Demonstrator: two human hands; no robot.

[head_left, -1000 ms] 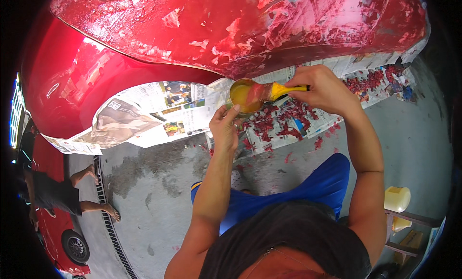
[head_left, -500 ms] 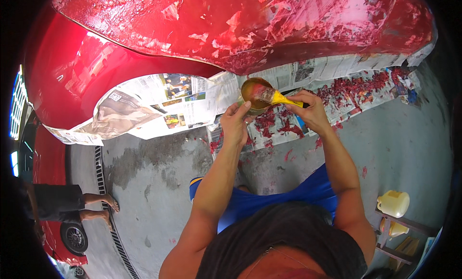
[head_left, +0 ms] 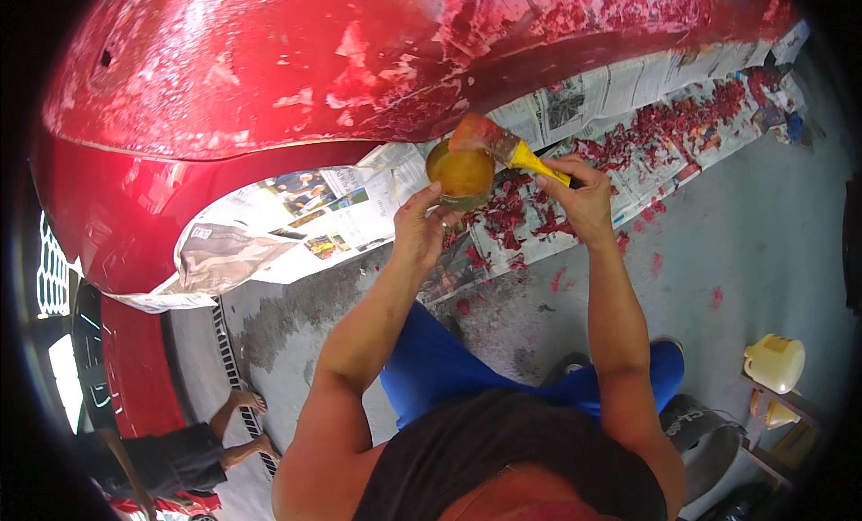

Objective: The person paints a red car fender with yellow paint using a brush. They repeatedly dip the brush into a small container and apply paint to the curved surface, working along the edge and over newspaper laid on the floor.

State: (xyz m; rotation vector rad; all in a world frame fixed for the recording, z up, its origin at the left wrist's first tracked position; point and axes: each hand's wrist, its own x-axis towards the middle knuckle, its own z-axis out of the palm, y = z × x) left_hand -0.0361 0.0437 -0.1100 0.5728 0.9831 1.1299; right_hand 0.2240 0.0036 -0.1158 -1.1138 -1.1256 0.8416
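Observation:
My left hand (head_left: 420, 226) is closed round a small round cup (head_left: 461, 173) with amber liquid in it. In my right hand (head_left: 579, 198) I grip the yellow handle of a paintbrush (head_left: 530, 164). Its wide bristles, stained reddish, are tilted up over the cup's far right rim. Just beyond them is a red car body panel (head_left: 296, 81), its paint wrinkled and peeling in patches, with pale areas to the right.
Newspaper (head_left: 332, 198) lines the panel's lower edge. More newspaper (head_left: 539, 242) on the grey floor (head_left: 700, 242) bears red paint flakes. At the right, a cream jug (head_left: 774, 363) stands on a rack near a dark bucket (head_left: 705, 445). Another person (head_left: 180, 458) is at lower left, beside a drain grate (head_left: 231, 355).
The brush has come up out of the cup to its far rim. Both hands have moved slightly, the left one leftward with the cup. The view has shifted, and the dark bucket now shows.

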